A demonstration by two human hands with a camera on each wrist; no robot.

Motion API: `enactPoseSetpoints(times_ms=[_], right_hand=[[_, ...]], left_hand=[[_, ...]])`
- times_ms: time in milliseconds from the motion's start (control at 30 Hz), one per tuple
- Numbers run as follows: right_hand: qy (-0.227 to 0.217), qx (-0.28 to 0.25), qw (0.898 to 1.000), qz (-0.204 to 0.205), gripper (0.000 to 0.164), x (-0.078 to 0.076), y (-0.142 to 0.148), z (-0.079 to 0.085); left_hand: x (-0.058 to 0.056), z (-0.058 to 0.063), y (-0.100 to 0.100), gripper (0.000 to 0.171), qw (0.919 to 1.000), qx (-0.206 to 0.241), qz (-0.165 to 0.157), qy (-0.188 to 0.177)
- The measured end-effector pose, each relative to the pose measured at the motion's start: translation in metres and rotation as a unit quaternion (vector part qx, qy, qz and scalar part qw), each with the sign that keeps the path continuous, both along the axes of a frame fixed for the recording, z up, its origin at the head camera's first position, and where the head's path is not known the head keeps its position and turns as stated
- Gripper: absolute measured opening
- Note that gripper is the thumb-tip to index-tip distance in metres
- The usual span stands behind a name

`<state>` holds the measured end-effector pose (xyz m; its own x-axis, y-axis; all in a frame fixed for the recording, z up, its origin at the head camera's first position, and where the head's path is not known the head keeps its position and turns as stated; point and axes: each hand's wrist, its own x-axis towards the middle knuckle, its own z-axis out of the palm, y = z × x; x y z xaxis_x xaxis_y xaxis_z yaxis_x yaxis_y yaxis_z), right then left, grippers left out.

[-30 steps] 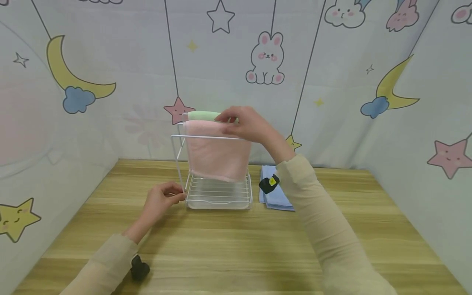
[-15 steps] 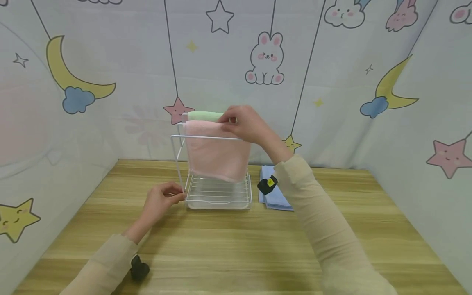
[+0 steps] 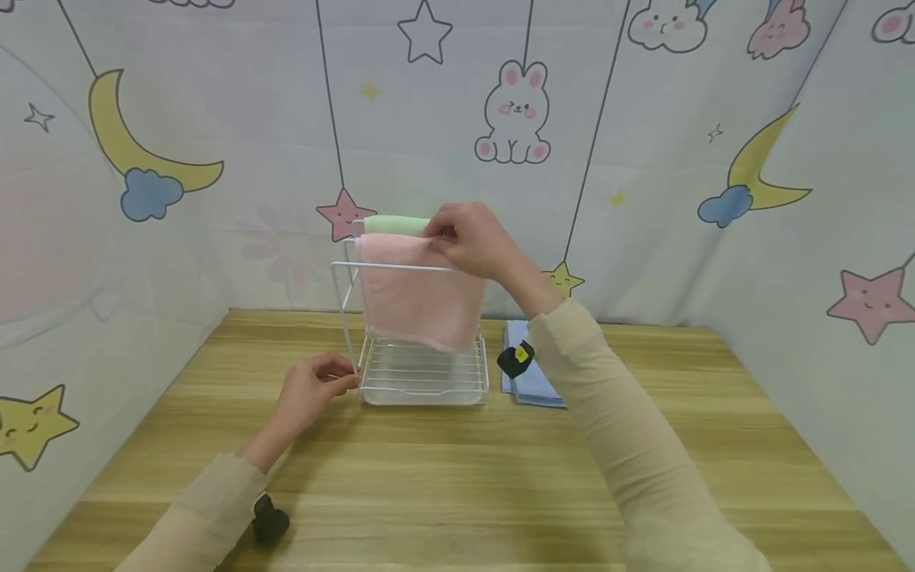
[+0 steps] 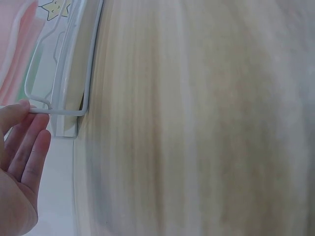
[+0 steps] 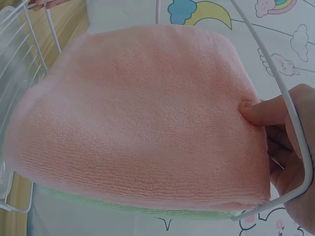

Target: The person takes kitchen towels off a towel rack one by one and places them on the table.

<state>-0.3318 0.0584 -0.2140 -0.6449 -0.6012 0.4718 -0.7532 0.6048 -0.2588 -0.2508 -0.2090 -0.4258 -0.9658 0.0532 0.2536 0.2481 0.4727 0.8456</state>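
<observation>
A pink towel (image 3: 418,298) hangs folded over a middle bar of the white wire rack (image 3: 343,314). My right hand (image 3: 475,238) pinches its top edge near the right end, thumb (image 5: 256,112) on the front face and fingers behind. Behind it a green towel (image 3: 396,226) drapes over the rear bar, mostly hidden by the pink one. The rack's front bar crosses in front of the pink towel. At the rack's lower left, my left hand (image 3: 310,397) holds the front wire upright between thumb and fingertips, as the left wrist view shows up close.
Under the towels lies the rack's wire shelf (image 3: 422,367) over a pale tray (image 3: 425,397). A folded blue cloth (image 3: 536,389) lies to the right, partly under my right forearm. Printed curtains enclose the wooden table (image 3: 457,485) at the back and sides.
My right hand has shifted very slightly up and its forearm a little to the left, still at the pink towel's top edge. The left hand keeps its place on the rack.
</observation>
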Motion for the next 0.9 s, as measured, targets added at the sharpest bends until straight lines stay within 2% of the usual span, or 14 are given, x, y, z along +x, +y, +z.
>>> enactPoseSetpoints(times_ms=[667,900], right_hand=[[0.012,-0.002,1.0,-0.008,0.017,0.0031,-0.0027,-0.0006],[0.015,0.002,1.0,0.001,0.016,0.0045,-0.0035,-0.001]], left_hand=[[0.0007,0.0021,0.0008,0.015,1.0,0.004,0.001,-0.005],[0.0012,0.0025,0.0001,0.015,1.0,0.002,-0.001,-0.008]])
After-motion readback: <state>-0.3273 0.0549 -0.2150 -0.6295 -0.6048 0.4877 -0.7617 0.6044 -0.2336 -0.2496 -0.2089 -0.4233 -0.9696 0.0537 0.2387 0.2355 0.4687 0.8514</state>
